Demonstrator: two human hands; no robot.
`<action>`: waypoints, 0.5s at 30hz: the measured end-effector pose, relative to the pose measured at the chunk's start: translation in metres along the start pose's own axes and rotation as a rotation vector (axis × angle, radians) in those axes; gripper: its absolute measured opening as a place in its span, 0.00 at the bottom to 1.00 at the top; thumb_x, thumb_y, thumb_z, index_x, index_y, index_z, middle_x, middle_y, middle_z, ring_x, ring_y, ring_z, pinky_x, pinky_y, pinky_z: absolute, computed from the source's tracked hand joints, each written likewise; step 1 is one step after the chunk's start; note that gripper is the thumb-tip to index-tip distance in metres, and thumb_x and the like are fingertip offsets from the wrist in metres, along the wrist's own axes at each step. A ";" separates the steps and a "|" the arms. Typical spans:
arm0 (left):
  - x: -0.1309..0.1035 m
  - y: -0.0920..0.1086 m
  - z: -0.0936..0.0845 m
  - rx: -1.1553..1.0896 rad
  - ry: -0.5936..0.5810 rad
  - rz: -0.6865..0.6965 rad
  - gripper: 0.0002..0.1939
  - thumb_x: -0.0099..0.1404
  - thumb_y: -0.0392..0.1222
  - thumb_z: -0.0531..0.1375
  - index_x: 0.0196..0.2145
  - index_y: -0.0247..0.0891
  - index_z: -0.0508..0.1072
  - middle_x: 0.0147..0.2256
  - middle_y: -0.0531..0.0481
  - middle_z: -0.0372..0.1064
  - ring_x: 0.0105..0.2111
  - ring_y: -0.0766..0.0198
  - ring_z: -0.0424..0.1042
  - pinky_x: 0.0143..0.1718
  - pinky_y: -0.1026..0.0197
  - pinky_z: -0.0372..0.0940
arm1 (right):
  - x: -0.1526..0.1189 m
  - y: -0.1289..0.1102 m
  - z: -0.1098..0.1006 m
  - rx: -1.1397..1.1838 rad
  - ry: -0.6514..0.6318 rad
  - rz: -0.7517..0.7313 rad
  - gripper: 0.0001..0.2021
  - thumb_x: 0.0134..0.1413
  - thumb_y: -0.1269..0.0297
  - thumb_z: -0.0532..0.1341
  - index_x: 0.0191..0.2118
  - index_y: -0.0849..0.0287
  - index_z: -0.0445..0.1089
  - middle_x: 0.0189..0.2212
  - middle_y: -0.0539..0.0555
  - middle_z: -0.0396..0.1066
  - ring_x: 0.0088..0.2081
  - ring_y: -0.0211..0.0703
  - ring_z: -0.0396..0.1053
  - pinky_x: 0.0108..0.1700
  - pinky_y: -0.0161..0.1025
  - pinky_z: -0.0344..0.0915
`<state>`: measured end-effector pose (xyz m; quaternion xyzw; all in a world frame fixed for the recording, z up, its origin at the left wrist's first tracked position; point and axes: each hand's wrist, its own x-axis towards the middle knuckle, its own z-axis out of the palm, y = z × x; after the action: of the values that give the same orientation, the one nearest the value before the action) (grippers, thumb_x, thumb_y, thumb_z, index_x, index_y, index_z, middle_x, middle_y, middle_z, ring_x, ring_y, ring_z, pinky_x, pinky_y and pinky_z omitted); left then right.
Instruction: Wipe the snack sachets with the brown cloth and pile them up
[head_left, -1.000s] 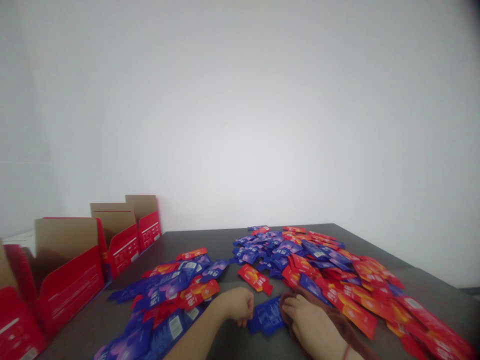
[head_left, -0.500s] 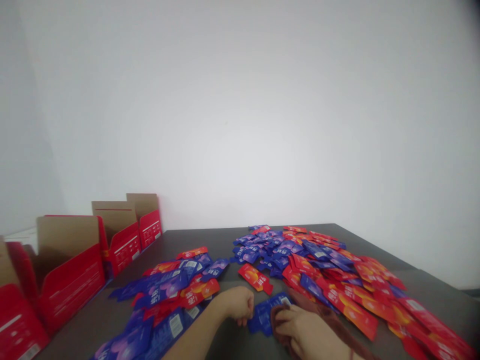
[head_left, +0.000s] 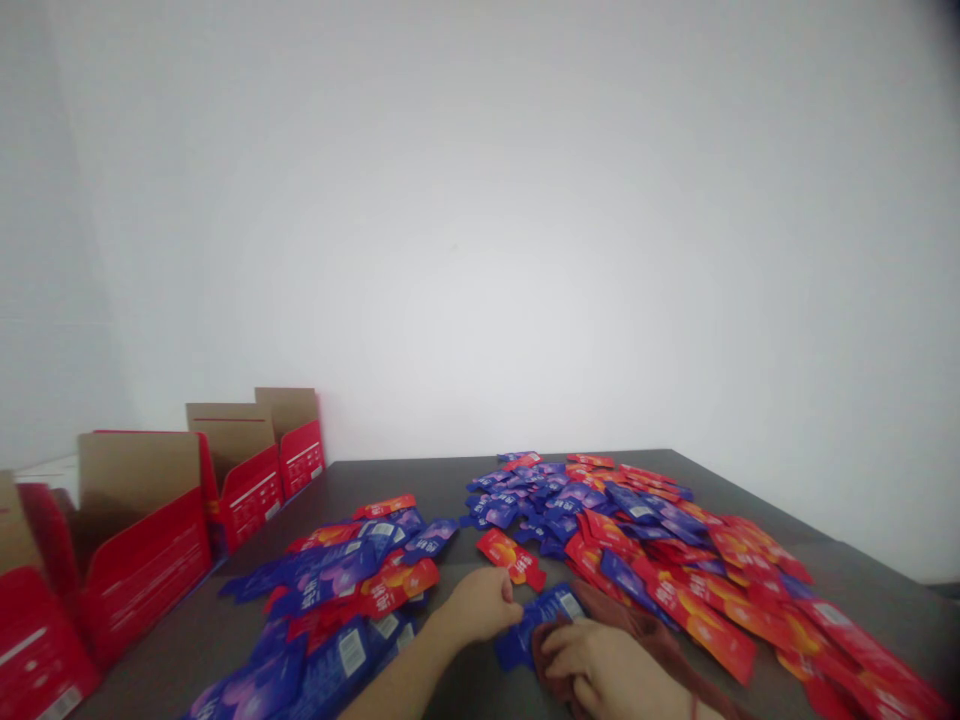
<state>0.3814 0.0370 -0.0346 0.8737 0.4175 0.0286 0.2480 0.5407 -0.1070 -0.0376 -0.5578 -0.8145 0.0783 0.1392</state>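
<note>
A blue packet with a white label lies on the dark table between my two hands. My left hand is curled at the packet's left edge; whether its fingers grip anything is hidden. My right hand has its fingers bent round a brown cloth, which it presses on the packet's lower right part. A red-orange packet lies just beyond my left hand.
Mixed blue and red packets form a pile on the left. A larger pile spreads from back centre to front right. Several open red cardboard boxes line the left side. A white wall stands behind.
My left hand has shifted slightly right and up along the blue packet. My right hand and the cloth have moved a little left over it.
</note>
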 end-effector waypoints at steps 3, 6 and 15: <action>-0.004 0.007 0.003 0.065 0.031 0.039 0.18 0.48 0.48 0.68 0.34 0.40 0.70 0.37 0.51 0.72 0.38 0.55 0.71 0.32 0.64 0.59 | -0.002 0.018 0.002 -0.038 0.077 0.157 0.20 0.47 0.77 0.49 0.34 0.50 0.75 0.36 0.49 0.76 0.42 0.41 0.71 0.47 0.35 0.63; -0.004 0.010 0.007 0.090 0.006 0.042 0.27 0.41 0.53 0.72 0.36 0.41 0.70 0.39 0.52 0.71 0.38 0.54 0.70 0.31 0.64 0.57 | 0.002 0.030 0.011 -0.117 0.183 0.317 0.19 0.47 0.76 0.50 0.35 0.51 0.76 0.37 0.51 0.76 0.40 0.42 0.72 0.45 0.35 0.64; 0.012 -0.004 0.025 -0.075 0.067 0.114 0.09 0.54 0.31 0.59 0.33 0.39 0.66 0.35 0.53 0.70 0.36 0.61 0.68 0.31 0.65 0.56 | 0.019 0.000 0.022 -0.126 0.095 0.077 0.25 0.49 0.75 0.51 0.51 0.52 0.72 0.52 0.53 0.72 0.53 0.43 0.68 0.56 0.35 0.59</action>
<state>0.3930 0.0383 -0.0600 0.8846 0.3740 0.0876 0.2645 0.5270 -0.0884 -0.0560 -0.5996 -0.7881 0.0058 0.1392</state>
